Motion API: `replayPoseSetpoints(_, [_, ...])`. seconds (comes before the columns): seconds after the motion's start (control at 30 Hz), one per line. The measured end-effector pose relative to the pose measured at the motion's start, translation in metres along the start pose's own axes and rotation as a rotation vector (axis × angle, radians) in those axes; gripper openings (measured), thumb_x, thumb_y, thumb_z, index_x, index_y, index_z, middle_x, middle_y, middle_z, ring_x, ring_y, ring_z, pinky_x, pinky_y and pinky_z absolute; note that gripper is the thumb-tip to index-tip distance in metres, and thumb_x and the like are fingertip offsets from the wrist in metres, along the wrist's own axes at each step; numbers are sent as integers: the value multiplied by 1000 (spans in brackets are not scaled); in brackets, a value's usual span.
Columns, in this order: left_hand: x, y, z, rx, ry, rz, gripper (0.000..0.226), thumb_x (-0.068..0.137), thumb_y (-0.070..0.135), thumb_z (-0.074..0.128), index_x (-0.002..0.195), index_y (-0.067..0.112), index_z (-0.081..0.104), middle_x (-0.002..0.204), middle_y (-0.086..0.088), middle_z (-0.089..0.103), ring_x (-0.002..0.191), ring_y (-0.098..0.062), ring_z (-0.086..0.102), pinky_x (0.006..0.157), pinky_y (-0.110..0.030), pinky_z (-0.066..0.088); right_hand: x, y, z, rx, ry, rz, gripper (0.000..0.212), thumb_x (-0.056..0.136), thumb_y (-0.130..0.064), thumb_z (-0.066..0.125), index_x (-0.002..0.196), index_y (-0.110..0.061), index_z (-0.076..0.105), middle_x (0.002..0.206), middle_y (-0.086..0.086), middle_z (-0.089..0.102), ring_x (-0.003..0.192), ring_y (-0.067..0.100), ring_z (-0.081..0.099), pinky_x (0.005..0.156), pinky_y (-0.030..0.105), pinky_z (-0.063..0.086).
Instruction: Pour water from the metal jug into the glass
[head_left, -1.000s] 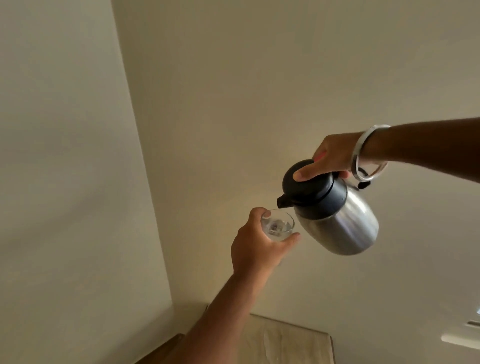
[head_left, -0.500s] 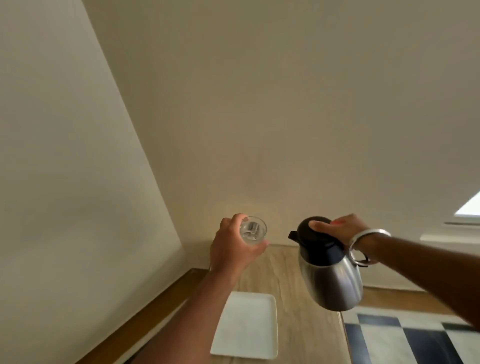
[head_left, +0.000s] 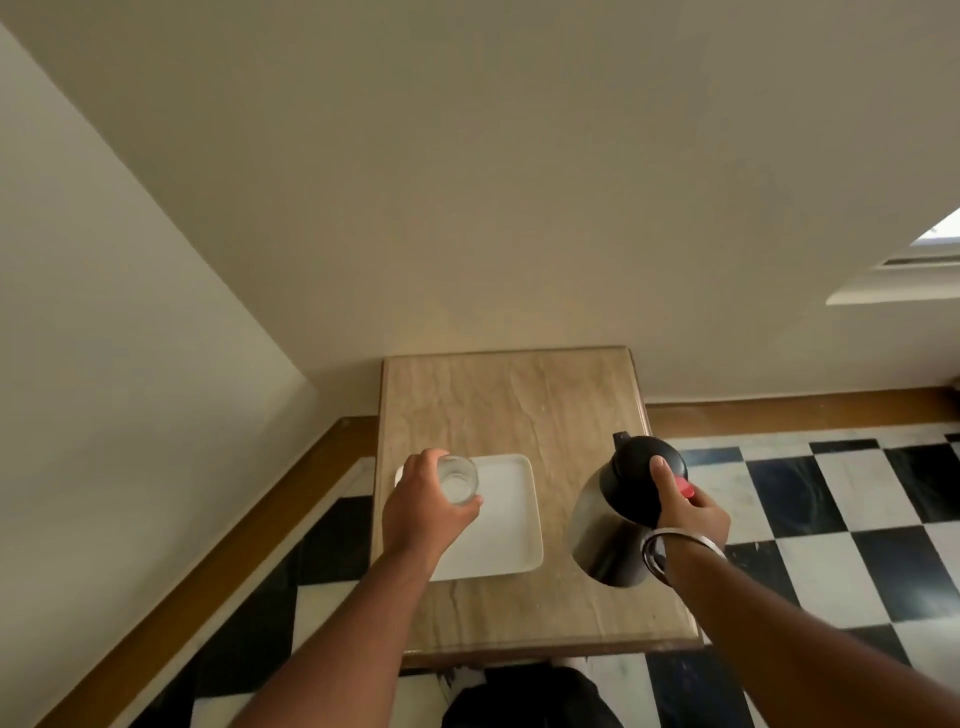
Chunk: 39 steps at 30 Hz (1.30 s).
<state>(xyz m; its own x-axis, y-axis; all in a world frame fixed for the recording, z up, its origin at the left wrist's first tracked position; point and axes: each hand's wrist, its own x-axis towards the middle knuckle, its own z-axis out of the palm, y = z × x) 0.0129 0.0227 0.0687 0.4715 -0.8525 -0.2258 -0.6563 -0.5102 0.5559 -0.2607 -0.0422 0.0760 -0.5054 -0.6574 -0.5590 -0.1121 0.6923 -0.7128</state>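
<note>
My left hand (head_left: 423, 512) is wrapped around a small clear glass (head_left: 457, 480), held upright over the left part of a white square tray (head_left: 506, 525). My right hand (head_left: 685, 512) grips the handle of the metal jug (head_left: 605, 530), thumb resting on its black lid. The jug is upright, spout pointing away from me, at the right side of the table. A gap of tray and tabletop separates glass and jug. A silver bangle circles my right wrist.
The small beige stone-topped table (head_left: 509, 400) stands against a cream wall in a corner. Black-and-white checkered floor (head_left: 831, 493) lies to the right and left. A wooden skirting runs along the walls. A window ledge shows at the far right.
The view has tilted down from the wall to the table. Both hands came down; the jug went from tilted at the glass to upright, and moved apart from it.
</note>
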Motion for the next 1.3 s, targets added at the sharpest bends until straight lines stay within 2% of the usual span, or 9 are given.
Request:
replayPoseSetpoints(0.2, [17,-33,77,54,-56,-46,72,61,50,82,120,25,51,116,6,61,92,-18,62,64,-27,41,43,55,38,151,22,14,81,65,-61,78,131,-15,65,116,4,70,103,27,64,82,32,51])
replayPoseSetpoints(0.37, [27,-54,121,99,-81,-49,73,62,49,83,122,24,49,117,5,60,91,-17,62,62,-25,42,69,80,59,236,74,3,68,72,-58,76,123,-13,71,111,9,75,99,28,70,83,36,60])
replayPoseSetpoints(0.5, [33,-64,144,111,-97,-53,73,64,47,83,123,23,48,118,3,60,93,-19,62,65,-29,47,71,89,69,277,32,-36,34,76,-51,76,104,-33,73,75,-18,71,71,13,64,53,15,53])
replayPoseSetpoints(0.6, [39,-70,156,129,-132,-64,73,65,45,82,125,22,48,120,2,59,95,-21,62,66,-30,46,69,102,73,237,-2,-48,56,82,-48,74,132,-25,64,104,-1,72,85,17,66,60,21,55])
replayPoseSetpoints(0.73, [42,-80,164,144,-147,-69,74,65,42,83,128,21,49,124,1,59,99,-22,62,71,-32,50,70,120,73,209,-51,-82,66,84,-49,71,141,-22,53,129,14,63,96,27,61,68,30,55])
replayPoseSetpoints(0.9, [49,-84,169,108,-128,-79,74,66,38,83,129,22,47,125,0,59,101,-24,62,75,-36,52,73,122,74,212,-71,-42,84,64,-64,69,135,-22,52,125,17,62,90,28,58,65,30,53])
replayPoseSetpoints(1.07, [46,-84,167,149,-166,-81,85,67,41,85,137,25,40,133,-1,55,108,-26,59,77,-39,54,76,124,69,132,-116,-75,64,85,-53,67,137,-21,47,116,12,63,90,26,62,67,29,53])
replayPoseSetpoints(1.2, [41,-74,149,255,-268,-66,110,65,52,84,151,26,19,153,-2,37,133,-27,41,90,-42,49,70,112,56,-117,-142,-206,61,91,-54,60,141,-21,45,103,1,65,93,23,65,66,26,51])
replayPoseSetpoints(1.3, [40,-56,123,324,-276,11,121,64,58,82,153,26,7,160,-5,24,144,-28,24,104,-44,41,67,83,43,-338,-162,-332,81,87,-50,69,151,-17,33,144,17,51,126,33,54,99,51,51])
